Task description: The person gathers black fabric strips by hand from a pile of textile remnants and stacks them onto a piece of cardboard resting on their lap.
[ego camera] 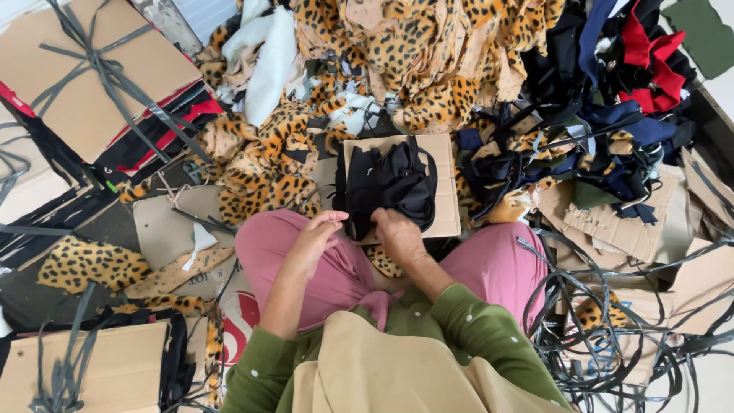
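Black fabric pieces (388, 182) sit in a loose bundle on a square of brown cardboard (443, 191), and that cardboard rests just past my knees, partly on my lap. Nearest to me, my green sleeves run out over pink trousers (336, 275). My left hand (315, 239) has its fingers curled and pinches the near left edge of the black bundle. My right hand (399, 235) lies knuckles up against the bundle's near edge, fingers bent down onto the fabric; I cannot tell whether it grips or only presses. At my right side a tangle of dark plastic strapping (604, 336) spreads over the floor. At my left lie flat cardboard sheets (99, 367) bound with the same strapping. Beyond the cardboard square, leopard-print fabric scraps (413, 53) are heaped wide, with white fleece (267, 61) among them. Far right is a pile of navy, black and red cloth strips (612, 92). Far left, another tied cardboard stack (84, 76).
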